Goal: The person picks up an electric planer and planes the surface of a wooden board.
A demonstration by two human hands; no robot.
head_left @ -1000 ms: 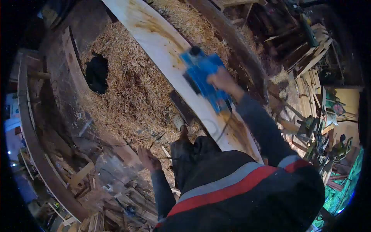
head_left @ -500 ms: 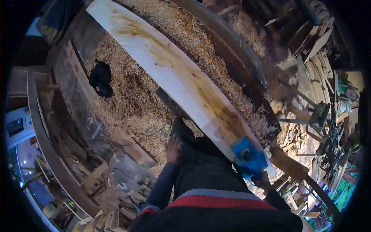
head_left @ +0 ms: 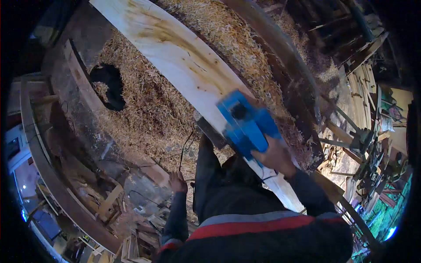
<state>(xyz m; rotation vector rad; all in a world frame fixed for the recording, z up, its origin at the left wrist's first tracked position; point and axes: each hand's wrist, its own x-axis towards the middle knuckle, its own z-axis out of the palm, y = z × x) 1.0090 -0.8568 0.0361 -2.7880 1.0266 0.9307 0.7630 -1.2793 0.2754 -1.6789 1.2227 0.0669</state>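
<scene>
A blue power planer (head_left: 247, 127) rests on a long pale plank (head_left: 175, 55) with brown streaks in its grain. My right hand (head_left: 277, 157) is wrapped round the planer's rear handle. To the left of my legs, my left hand (head_left: 177, 182) hangs low beside a thin black cord (head_left: 182, 153); whether its fingers hold the cord is too small to tell. A dark block (head_left: 210, 131) shows at the plank's left edge, near its middle.
Wood shavings (head_left: 149, 105) lie thick on both sides of the plank. A black object (head_left: 115, 87) sits among them at the left. Long curved timber (head_left: 61, 193) runs down the left side. Stacked boards (head_left: 362, 94) and scrap wood fill the right.
Since half a second ago the planer and my right hand have moved forward along the plank, up and to the left. My left hand has shifted left and lower, away from my leg.
</scene>
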